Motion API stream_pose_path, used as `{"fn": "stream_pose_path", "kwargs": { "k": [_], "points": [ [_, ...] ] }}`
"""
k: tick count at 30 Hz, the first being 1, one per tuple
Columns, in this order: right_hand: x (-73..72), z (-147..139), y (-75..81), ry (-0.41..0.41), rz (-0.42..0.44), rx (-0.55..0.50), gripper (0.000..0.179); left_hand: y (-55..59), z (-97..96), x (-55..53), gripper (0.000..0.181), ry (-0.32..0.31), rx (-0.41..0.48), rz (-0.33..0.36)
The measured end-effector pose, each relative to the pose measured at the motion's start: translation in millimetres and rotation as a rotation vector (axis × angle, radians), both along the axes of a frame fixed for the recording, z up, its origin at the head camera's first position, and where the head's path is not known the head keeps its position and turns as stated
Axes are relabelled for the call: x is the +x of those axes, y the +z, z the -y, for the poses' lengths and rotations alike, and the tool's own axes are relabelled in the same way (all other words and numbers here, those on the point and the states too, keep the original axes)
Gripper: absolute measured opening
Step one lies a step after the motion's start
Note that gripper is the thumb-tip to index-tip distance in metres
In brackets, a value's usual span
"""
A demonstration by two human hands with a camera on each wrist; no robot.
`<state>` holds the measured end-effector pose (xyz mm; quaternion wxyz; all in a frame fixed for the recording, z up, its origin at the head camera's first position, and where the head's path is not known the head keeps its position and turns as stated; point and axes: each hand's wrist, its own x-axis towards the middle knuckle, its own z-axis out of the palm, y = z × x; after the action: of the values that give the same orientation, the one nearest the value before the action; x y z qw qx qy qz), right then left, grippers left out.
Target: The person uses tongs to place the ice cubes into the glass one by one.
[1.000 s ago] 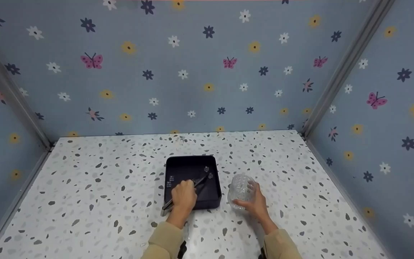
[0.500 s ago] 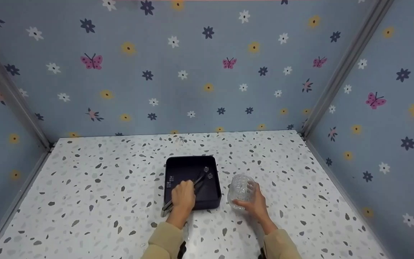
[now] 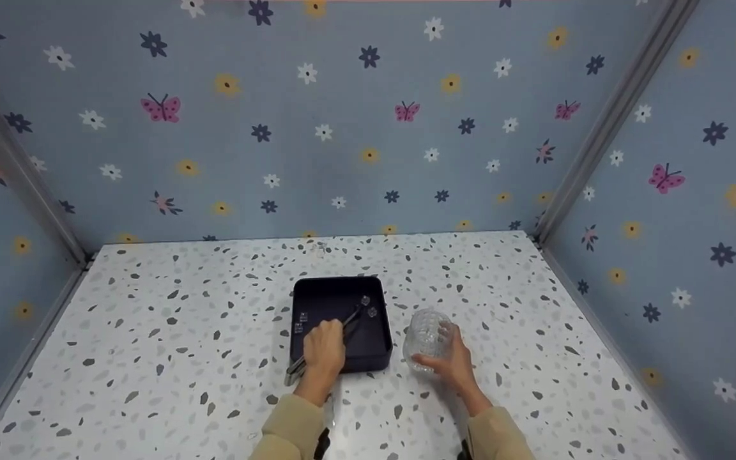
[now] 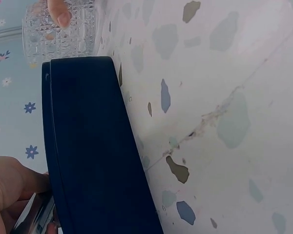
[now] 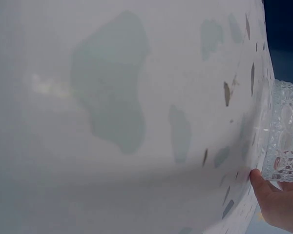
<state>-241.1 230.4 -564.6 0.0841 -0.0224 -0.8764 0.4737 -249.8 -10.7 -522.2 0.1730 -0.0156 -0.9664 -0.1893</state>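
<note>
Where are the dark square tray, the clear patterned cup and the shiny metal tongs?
Dark square tray (image 3: 335, 308): head view, bare floor.
Clear patterned cup (image 3: 424, 334): head view, side wall.
Shiny metal tongs (image 3: 294, 371): head view, near end.

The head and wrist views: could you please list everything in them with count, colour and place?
Square round-cornered tray: one, dark navy, on the table
Small clear cubes: at least four, colourless, inside the tray
Slim metal tongs: one pair, silver, slanting over the tray
Clear patterned glass vessel: one, colourless, right of the tray
Flat speckled table: one, white with grey chips, beneath
Flower-printed walls: three, blue, back and sides
Straight metal posts: two, grey, at the wall corners
Small wrist pieces: two, black, by the sleeves
Long fabric sleeves: two, beige, on the forearms
Left hand: one, bare, grip round the tongs
Right hand: one, bare, grip round the vessel
</note>
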Motion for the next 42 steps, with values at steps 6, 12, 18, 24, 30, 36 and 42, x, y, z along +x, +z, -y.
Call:
{"fn": "stream_pose_path", "kwargs": {
  "k": [6,12,18,24,30,36,42],
  "points": [
    [-1.1,-0.4,0.8,0.000,0.011,0.007,0.090,1.7,1.1,-0.7,0.011,0.000,-0.005,0.018],
    [-2.0,-0.9,1.3,-0.004,0.017,0.006,0.091,3.8,2.4,-1.7,0.006,-0.001,-0.002,0.031],
    [-3.0,-0.9,0.9,-0.001,0.011,0.005,0.091,6.9,3.2,-1.8,0.005,-0.008,0.004,0.015],
    [-3.0,-0.9,1.4,-0.005,0.009,-0.002,0.091,11.3,2.7,-0.5,0.007,-0.012,0.004,-0.011],
    [-4.0,-1.3,1.6,-0.004,-0.005,0.008,0.091,17.1,0.8,-0.7,0.017,-0.018,0.035,-0.038],
    [-3.9,-0.6,0.9,-0.004,0.006,0.009,0.091,26.4,-3.2,2.6,0.022,-0.033,0.055,-0.084],
    [-1.1,-0.1,-1.4,-0.008,-0.006,0.015,0.090,31.8,-8.0,7.7,0.010,-0.040,0.071,-0.103]
  ]
}}
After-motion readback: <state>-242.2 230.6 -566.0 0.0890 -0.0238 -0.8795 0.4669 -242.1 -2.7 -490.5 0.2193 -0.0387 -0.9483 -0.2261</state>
